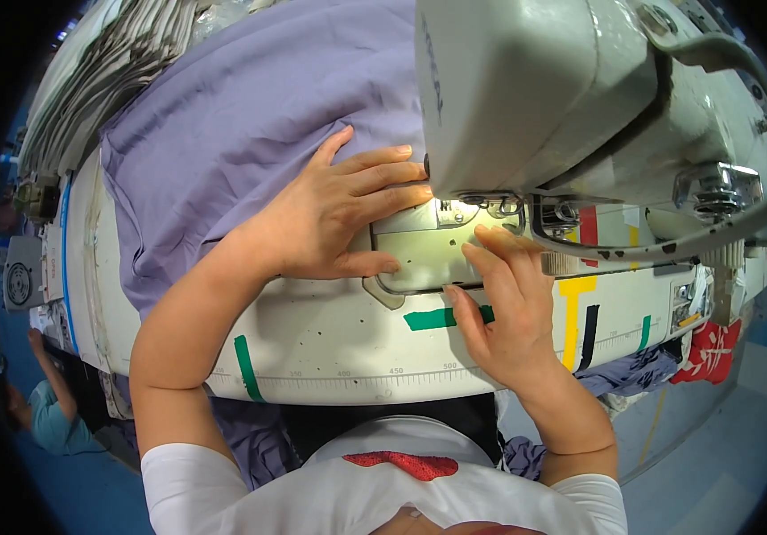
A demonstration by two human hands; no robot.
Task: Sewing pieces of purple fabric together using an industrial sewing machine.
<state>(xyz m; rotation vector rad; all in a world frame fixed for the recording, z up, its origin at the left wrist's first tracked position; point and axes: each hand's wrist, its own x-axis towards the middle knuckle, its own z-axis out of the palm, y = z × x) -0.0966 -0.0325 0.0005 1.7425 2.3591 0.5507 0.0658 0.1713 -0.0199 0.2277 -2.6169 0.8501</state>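
Observation:
A light purple cloth lies in loose folds over the left of the sewing machine's table and runs toward the machine head. My left hand rests flat with fingers spread, its fingertips at the cloth's edge beside the presser foot and its thumb over the metal plate. Across that plate, my right hand has its fingers slightly bent and its thumb apart. Its fingertips are by the plate's right side, just below the lit needle area. Nothing shows between its thumb and fingers. The machine head hides the cloth's far right part.
Stacked pale cut pieces stand at the far left. Green tape, yellow tape and a printed ruler mark the white table. A curved metal guard juts out at right. A person works at the lower left.

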